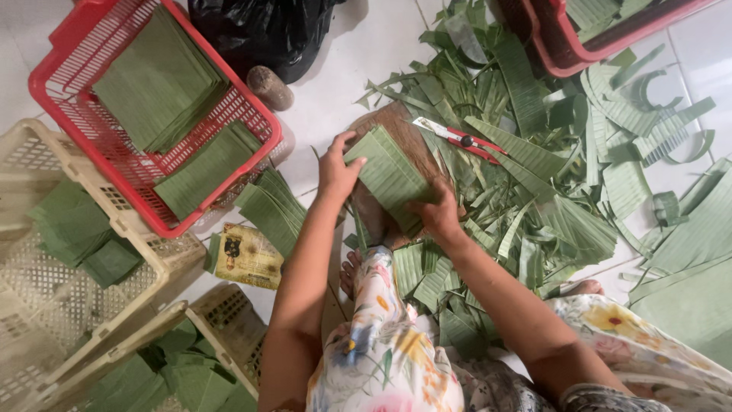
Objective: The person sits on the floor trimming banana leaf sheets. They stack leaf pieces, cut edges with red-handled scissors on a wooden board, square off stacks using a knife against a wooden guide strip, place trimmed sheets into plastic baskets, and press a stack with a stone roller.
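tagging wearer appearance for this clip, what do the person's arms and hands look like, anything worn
Both arms are bare from the shoulder down, with no sleeves visible. The left hand and right hand wear no gloves; no rings, watch or bracelets can be made out. The floral-print garment, white with orange, yellow and green flowers, covers the lap and knees.

A big red plastic basket (69, 46) with holes in its walls sits on the white tile floor (358, 69). Two piles of cut green leaf squares (156, 80) lie inside it. A black plastic bag (263, 30) and a small brown stone (269, 88) are just behind the basket. Cream plastic baskets (46, 305) stand in front of it. Red-handled scissors (461, 140) lie far to its right, among loose green leaf scraps (579, 152).
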The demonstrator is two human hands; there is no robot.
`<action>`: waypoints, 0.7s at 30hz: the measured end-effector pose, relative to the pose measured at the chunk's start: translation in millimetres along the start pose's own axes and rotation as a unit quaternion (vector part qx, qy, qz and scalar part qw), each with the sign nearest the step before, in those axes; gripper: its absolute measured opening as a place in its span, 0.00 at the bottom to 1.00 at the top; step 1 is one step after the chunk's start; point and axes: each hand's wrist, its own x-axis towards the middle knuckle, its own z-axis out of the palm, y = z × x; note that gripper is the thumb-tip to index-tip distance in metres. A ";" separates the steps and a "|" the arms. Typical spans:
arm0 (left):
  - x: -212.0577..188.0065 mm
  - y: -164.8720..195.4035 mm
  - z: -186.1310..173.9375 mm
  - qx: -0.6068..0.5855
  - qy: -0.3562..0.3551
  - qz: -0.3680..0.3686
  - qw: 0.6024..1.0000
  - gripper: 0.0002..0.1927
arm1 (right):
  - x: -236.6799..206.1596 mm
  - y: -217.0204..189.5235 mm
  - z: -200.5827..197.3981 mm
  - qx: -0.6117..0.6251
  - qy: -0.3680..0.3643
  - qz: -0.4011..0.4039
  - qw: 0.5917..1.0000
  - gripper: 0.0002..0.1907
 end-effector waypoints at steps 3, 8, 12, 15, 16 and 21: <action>3.0 -8.7 -21.1 -0.102 -0.077 -0.010 0.992 0.29 | -8.0 -13.7 -15.7 -0.287 0.032 -0.033 0.957 0.26; -7.8 -23.4 -13.8 -0.016 -0.058 0.176 0.983 0.14 | -4.4 -26.8 -26.1 -0.413 -0.011 -0.274 0.869 0.20; -12.0 -24.6 -2.7 0.028 -0.039 0.052 0.998 0.09 | 1.2 -23.1 -25.4 -0.404 -0.012 -0.262 0.876 0.19; -3.8 -20.5 -6.2 -0.038 -0.016 -0.008 0.999 0.17 | 5.8 -13.2 -22.5 -0.328 0.014 -0.104 0.939 0.24; -1.3 -16.4 -8.6 -0.075 0.005 -0.007 0.997 0.22 | 7.1 -8.9 -20.0 -0.235 0.010 -0.087 0.968 0.29; 10.0 10.4 -0.2 0.015 0.014 0.026 0.999 0.29 | 10.6 14.0 2.1 0.018 0.056 0.089 0.994 0.37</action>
